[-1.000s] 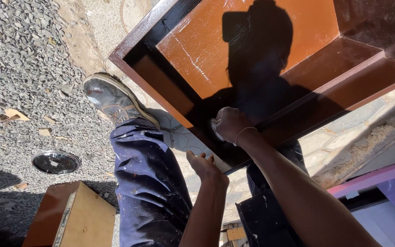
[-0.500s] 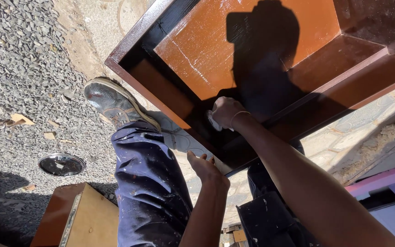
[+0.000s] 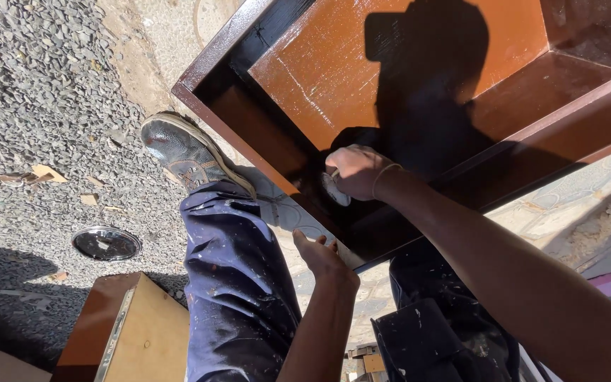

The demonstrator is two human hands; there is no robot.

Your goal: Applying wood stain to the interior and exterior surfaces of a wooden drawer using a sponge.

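- Right hand is down inside the glossy brown cabinet, fist closed around a small pale cloth and pressing it into the dark inner corner by the near wall.
- Left hand sits just outside the cabinet, fingers curled and resting on its near edge to steady it; it holds nothing.
- The cabinet leans over the person's knees; a scuffed shoe is planted on the gravel just left of its near wall.
- Left of the cabinet and further out lie a round dark lid and a smaller wooden box.
- Risk, as I read it: the finish looks wet and shiny, so a slipped wrist or sleeve could smear it.
- If the left hand loses its hold, the tilted cabinet could slide off the legs onto the gravel and scratch.
- The person's own shadow covers that corner, so missed patches are likely.
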